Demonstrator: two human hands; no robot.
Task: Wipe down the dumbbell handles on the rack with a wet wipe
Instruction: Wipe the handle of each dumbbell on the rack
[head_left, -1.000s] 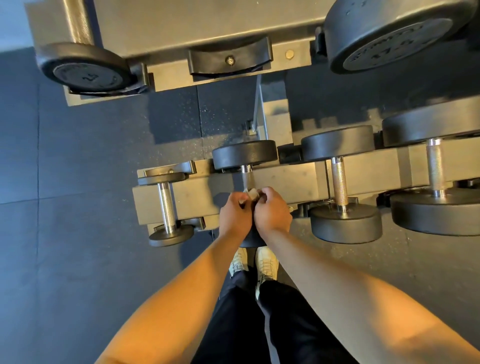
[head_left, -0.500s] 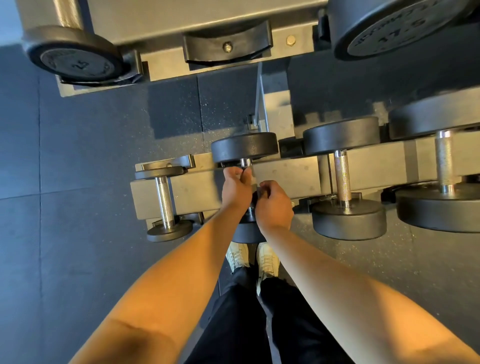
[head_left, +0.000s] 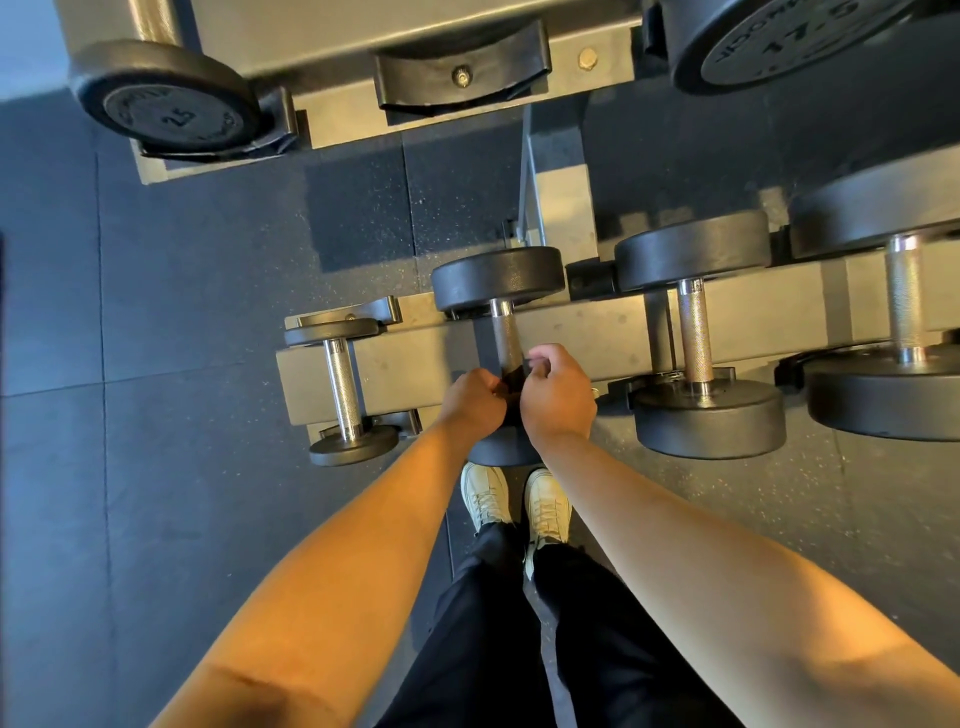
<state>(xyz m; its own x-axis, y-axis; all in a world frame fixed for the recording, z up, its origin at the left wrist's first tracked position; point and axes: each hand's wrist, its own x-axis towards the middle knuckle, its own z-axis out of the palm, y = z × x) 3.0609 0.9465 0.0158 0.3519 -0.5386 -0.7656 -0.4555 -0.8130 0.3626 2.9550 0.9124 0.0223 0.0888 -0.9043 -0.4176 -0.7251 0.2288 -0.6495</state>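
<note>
the person's left hand (head_left: 475, 402) and right hand (head_left: 558, 397) meet at the near end of the knurled steel handle (head_left: 504, 332) of a black round-headed dumbbell (head_left: 498, 278), which lies on the lower rail of the grey metal rack (head_left: 415, 371). between the two sets of fingers (head_left: 537, 359) sits a dark, shadowed fold, most likely the wet wipe (head_left: 515, 378) wrapped round the bar, though it is too dim to be sure. both sets of fingers are curled tight, each clamped on one side of that fold. this is probably so the wipe hugs the full girth of the handle and can be slid or twisted along it. beyond the fingers the handle runs bare to the far head. just below them the near head is mostly hidden by the wrists.

the dumbbell lies crosswise, a head hanging on either side of the rail, so the handle can be cleaned without lifting it. left of the fingers rests a small thin-plated steel dumbbell (head_left: 340, 384). to their right are a larger black dumbbell (head_left: 693, 332) and a bigger one (head_left: 904, 296), handles exposed the same way. far beyond the fingers, the upper rail carries a black dumbbell marked 25 (head_left: 166, 111), a black curved saddle (head_left: 462, 73) and a black dumbbell marked 17.5 (head_left: 779, 36). judging by the hands' place, the task seems partway, with other handles likely left to wipe.
</note>
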